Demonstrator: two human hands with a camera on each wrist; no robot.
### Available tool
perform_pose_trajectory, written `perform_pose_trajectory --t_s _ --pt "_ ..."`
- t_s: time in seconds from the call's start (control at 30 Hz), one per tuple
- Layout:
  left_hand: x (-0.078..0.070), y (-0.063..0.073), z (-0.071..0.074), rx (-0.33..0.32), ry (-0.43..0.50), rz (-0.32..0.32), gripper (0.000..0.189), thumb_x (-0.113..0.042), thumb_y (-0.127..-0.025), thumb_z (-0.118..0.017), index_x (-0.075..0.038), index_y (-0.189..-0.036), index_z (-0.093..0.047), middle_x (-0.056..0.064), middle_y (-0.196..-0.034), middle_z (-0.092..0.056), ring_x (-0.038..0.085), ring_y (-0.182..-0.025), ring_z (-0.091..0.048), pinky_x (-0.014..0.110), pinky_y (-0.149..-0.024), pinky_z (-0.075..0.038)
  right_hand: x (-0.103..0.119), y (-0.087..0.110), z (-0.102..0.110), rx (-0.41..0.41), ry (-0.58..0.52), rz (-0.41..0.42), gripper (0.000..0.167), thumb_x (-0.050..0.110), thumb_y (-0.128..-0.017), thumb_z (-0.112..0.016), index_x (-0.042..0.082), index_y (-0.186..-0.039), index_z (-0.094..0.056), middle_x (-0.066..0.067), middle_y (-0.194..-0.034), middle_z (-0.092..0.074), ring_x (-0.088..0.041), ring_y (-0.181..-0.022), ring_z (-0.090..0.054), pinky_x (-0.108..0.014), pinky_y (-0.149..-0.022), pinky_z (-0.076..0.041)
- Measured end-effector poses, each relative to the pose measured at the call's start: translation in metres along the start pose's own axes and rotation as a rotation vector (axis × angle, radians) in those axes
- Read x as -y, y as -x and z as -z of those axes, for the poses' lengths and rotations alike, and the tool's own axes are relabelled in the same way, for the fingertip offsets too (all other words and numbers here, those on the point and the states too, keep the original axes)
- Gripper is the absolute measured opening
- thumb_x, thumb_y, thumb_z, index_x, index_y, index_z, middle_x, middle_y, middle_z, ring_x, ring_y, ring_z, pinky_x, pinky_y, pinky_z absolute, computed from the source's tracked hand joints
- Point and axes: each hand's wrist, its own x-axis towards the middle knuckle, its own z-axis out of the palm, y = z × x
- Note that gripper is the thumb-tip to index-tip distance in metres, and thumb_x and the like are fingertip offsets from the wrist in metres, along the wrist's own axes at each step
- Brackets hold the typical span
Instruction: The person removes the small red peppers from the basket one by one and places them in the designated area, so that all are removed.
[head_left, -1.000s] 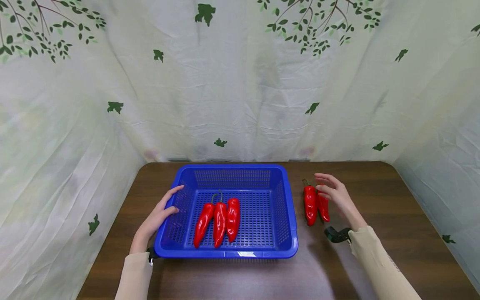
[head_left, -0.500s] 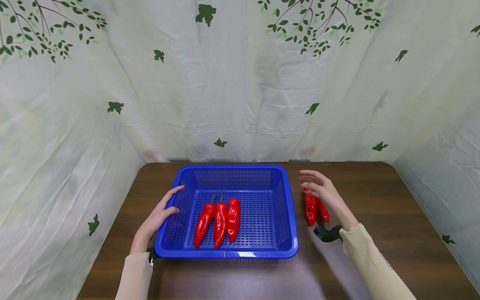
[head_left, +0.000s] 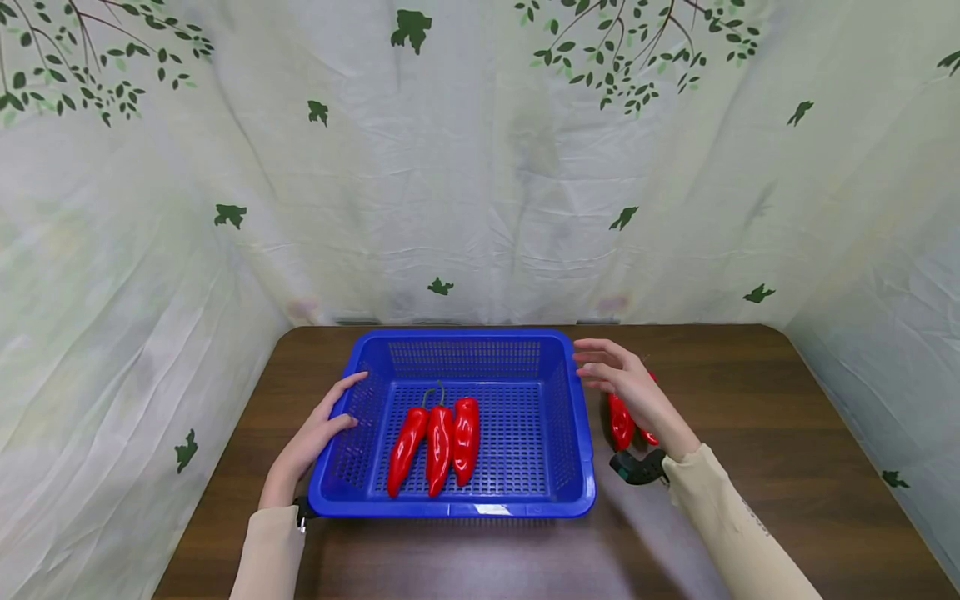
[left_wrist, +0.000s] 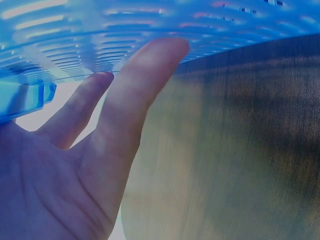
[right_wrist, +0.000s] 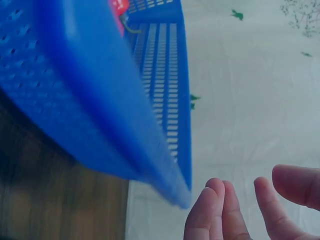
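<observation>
My left hand (head_left: 318, 432) lies at the left side of the blue plastic basket (head_left: 450, 507), its thumb and a finger reaching straight over the rim. Up close in the left wrist view, the thumb (left_wrist: 150, 65) is extended against the slotted wall. Three red peppers, among them a middle pepper (head_left: 440, 446), lie side by side in the basket. My right hand (head_left: 626, 387) hovers at the basket's right rim, fingers apart and holding nothing. Partly hidden under that hand, two more red peppers (head_left: 620, 425) lie on the table.
The brown wooden table (head_left: 765, 417) extends to both sides of the basket. A pale curtain (head_left: 510, 208) with leaf prints hangs behind the table and at its sides.
My right hand has moved left from above the two table peppers to the basket's right rim. The left hand, the basket and the peppers stay where they were.
</observation>
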Motion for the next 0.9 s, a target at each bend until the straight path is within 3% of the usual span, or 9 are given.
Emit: perform_pose_trajectory --t_s 0.27,0.5,0.9 --pt "0.002 -0.001 0.0 0.004 -0.012 -0.004 0.062 -0.004 -0.094 -0.043 -0.019 -0.151 -0.024 0.02 -0.155 -0.01 0.049 -0.132 -0.024 0.066 -0.095 -0.034 0.005 -0.006 -0.015 0.042 -0.031 -0.001 0.041 0.004 -0.096 -0.049 -0.005 -0.136 -0.043 -0.026 -0.129 -0.051 -0.043 -0.112 -0.053 -0.043 -0.092 -0.047" --pt "0.002 -0.001 0.001 0.003 -0.012 0.007 0.061 -0.005 -0.094 -0.043 -0.021 -0.151 -0.025 0.02 -0.155 -0.01 0.05 -0.13 -0.025 0.064 -0.093 -0.037 0.01 -0.009 -0.029 0.073 -0.022 -0.003 0.04 0.007 -0.096 -0.052 -0.003 -0.134 -0.046 -0.021 -0.127 -0.054 -0.025 -0.104 -0.06 -0.044 -0.09 -0.048" --pt "0.0 0.0 0.0 0.0 0.008 0.014 0.062 -0.006 -0.095 -0.045 -0.019 -0.151 -0.023 0.02 -0.156 -0.009 0.05 -0.131 -0.024 0.066 -0.093 -0.035 0.014 -0.015 -0.049 0.116 -0.021 -0.026 0.043 0.007 -0.095 -0.053 -0.002 -0.137 -0.045 -0.02 -0.126 -0.055 -0.027 -0.105 -0.06 -0.044 -0.09 -0.048"
